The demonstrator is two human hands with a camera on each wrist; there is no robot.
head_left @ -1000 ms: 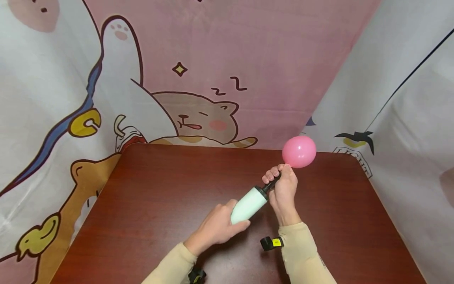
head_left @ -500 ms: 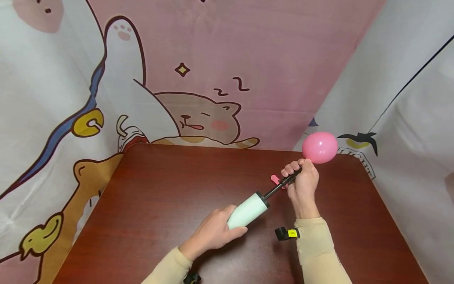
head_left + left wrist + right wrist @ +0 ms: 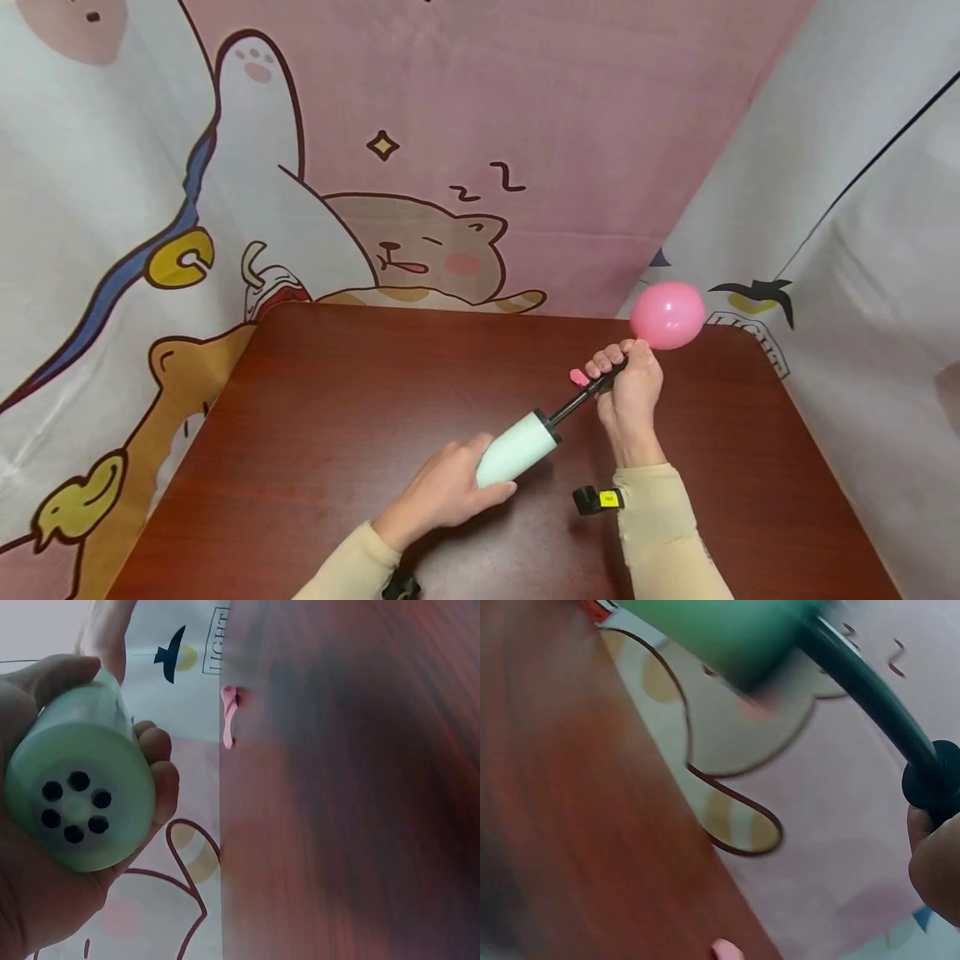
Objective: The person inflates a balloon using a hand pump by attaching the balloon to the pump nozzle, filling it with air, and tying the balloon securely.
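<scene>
My left hand point(image 3: 444, 486) grips the mint-green barrel of a balloon pump point(image 3: 517, 450), held slanting over the table. In the left wrist view, the barrel's round end point(image 3: 76, 802) shows a ring of several dark holes. A black rod point(image 3: 574, 405) stretches from the barrel up to my right hand point(image 3: 636, 398), whose fingers curl round its far end. There my thumb and fingers pinch the neck of a partly inflated pink balloon point(image 3: 667, 315). The neck and the nozzle are hidden by the fingers. In the right wrist view the barrel point(image 3: 712, 634) is blurred.
A limp pink balloon point(image 3: 229, 716) lies on the brown table point(image 3: 360, 400), partly behind my right hand in the head view. A cartoon-printed cloth point(image 3: 570, 125) hangs behind the table's far edge. White cloth point(image 3: 862, 275) hangs at the right.
Within the first half second my right hand moved right and up, drawing the rod out of the barrel and uncovering the limp balloon. Since then both hands have shifted slightly left, rod still extended.
</scene>
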